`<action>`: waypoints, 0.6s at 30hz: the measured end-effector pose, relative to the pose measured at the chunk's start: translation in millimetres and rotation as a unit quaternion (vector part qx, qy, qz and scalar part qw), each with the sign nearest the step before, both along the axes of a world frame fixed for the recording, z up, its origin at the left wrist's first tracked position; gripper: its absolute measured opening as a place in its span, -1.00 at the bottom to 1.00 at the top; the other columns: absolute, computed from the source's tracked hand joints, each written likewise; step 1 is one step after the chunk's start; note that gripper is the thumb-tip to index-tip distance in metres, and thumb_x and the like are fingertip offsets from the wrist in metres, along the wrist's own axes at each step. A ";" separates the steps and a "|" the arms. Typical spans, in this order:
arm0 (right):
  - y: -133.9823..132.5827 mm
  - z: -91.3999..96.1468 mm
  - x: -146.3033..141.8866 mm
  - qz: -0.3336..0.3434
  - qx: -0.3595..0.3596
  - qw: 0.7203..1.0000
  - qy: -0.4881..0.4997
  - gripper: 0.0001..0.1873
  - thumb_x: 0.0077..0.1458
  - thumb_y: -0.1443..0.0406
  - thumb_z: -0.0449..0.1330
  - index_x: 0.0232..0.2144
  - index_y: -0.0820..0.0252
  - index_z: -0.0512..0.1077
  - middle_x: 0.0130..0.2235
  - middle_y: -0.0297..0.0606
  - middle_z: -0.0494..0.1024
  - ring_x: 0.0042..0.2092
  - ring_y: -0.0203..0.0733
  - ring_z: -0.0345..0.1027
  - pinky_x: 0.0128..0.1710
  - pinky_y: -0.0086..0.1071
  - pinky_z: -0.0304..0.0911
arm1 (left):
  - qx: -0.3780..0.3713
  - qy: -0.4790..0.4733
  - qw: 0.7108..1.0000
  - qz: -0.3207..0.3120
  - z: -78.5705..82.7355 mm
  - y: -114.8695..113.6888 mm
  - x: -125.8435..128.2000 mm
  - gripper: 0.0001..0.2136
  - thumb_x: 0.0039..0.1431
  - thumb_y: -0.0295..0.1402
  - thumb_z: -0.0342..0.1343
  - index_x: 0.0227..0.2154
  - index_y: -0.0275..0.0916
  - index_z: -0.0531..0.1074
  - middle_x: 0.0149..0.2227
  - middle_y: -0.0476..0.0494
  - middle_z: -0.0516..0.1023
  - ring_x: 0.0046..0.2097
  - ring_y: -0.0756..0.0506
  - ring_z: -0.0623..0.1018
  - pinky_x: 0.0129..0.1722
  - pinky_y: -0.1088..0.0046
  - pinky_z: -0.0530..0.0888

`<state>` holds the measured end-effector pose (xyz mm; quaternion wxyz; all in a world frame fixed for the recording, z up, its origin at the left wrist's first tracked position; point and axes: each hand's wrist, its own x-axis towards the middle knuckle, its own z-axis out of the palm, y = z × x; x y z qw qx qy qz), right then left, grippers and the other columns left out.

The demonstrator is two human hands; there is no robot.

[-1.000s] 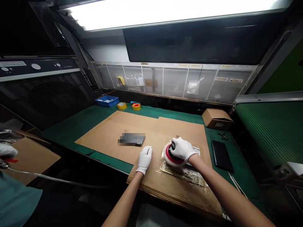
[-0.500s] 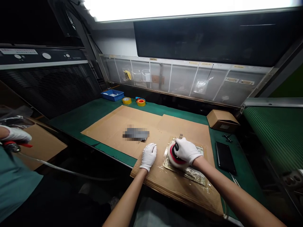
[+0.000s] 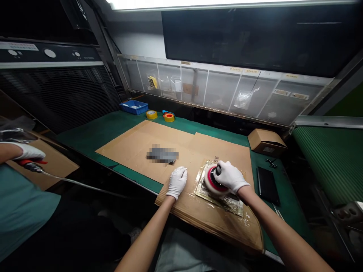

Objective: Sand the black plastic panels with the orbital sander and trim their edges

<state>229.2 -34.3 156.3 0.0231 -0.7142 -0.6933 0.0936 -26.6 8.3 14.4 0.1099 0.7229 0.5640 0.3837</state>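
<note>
Brown corrugated cardboard sheet (image 3: 136, 143) is lying across the green bench (image 3: 93, 130), carrying a flat film-wrapped panel (image 3: 229, 203) at its near right. On that panel the right hand (image 3: 231, 176) is clasping a round red-and-white disc tool (image 3: 211, 185) — the left hand (image 3: 177, 182) is resting open on the cardboard, gripping nothing. Unpinned, the slick panel is probably risking a skid.

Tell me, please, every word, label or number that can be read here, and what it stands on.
No text can be read.
Strip label on the machine panel: too small.
Tags on the bin rack: too small.
Sticker on the small cardboard box: too small.
Print on the cardboard sheet: blurred.
Printed sheet under the round red tool in the right hand: blurred.
</note>
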 end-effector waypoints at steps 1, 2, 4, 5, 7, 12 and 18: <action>-2.6 -0.7 6.1 -0.005 -0.004 1.000 -0.004 -0.69 0.17 0.04 0.08 -0.16 0.04 0.43 -0.18 -0.14 0.46 -0.34 -0.09 0.40 -0.38 -0.33 0.09 | 0.001 0.002 1.000 0.000 -0.4 0.4 0.2 -0.76 0.32 -0.38 0.00 -0.16 -0.23 0.59 -0.04 -0.24 0.65 0.03 -0.20 0.61 0.18 0.15 0.49; -6.0 -1.7 12.1 -0.004 -0.007 1.000 -0.005 -0.68 0.16 0.03 0.08 -0.16 0.03 0.44 -0.18 -0.15 0.46 -0.34 -0.09 0.40 -0.38 -0.33 0.09 | 0.002 0.002 1.000 0.001 -0.7 0.8 0.6 -0.76 0.32 -0.39 0.00 -0.16 -0.23 0.59 -0.04 -0.24 0.65 0.03 -0.20 0.61 0.18 0.16 0.50; -12.3 -3.7 22.9 0.001 -0.011 1.000 -0.001 -0.67 0.15 0.01 0.10 -0.14 0.00 0.46 -0.20 -0.17 0.46 -0.34 -0.10 0.39 -0.38 -0.33 0.09 | 0.003 0.000 1.000 0.004 -1.2 1.6 1.4 -0.77 0.31 -0.39 0.02 -0.16 -0.23 0.59 -0.04 -0.24 0.65 0.03 -0.21 0.61 0.18 0.15 0.50; -13.8 -4.4 27.6 0.000 -0.012 1.000 0.000 -0.65 0.14 0.00 0.12 -0.12 -0.01 0.46 -0.20 -0.17 0.46 -0.34 -0.11 0.39 -0.37 -0.34 0.10 | 0.003 -0.002 1.000 0.005 -1.2 1.8 1.9 -0.77 0.30 -0.40 0.02 -0.16 -0.24 0.59 -0.04 -0.25 0.65 0.03 -0.21 0.61 0.18 0.15 0.50; -11.1 -5.3 35.4 -0.013 -0.009 1.000 -0.002 -0.62 0.13 -0.01 0.13 -0.08 -0.02 0.47 -0.20 -0.16 0.46 -0.34 -0.11 0.39 -0.37 -0.35 0.11 | 0.002 -0.005 1.000 0.006 -0.6 1.5 2.7 -0.78 0.30 -0.40 0.03 -0.17 -0.24 0.59 -0.04 -0.25 0.65 0.02 -0.21 0.61 0.17 0.16 0.50; 17.6 -5.2 44.7 -0.032 -0.014 0.999 -0.003 -0.66 0.10 0.04 0.15 -0.15 0.05 0.46 -0.22 -0.14 0.51 -0.36 -0.12 0.39 -0.40 -0.37 0.10 | -0.004 -0.003 1.000 0.011 3.7 -1.7 3.5 -0.80 0.29 -0.41 0.05 -0.18 -0.20 0.58 -0.04 -0.20 0.65 0.01 -0.18 0.62 0.16 0.19 0.51; 26.0 2.0 32.1 0.014 -0.040 0.999 0.000 -0.75 0.07 0.11 0.16 -0.24 0.09 0.45 -0.28 -0.20 0.53 -0.37 -0.15 0.37 -0.42 -0.37 0.09 | -0.014 0.008 1.000 0.016 5.2 -2.0 3.3 -0.80 0.30 -0.41 0.04 -0.17 -0.20 0.58 -0.04 -0.19 0.65 0.02 -0.18 0.61 0.17 0.21 0.50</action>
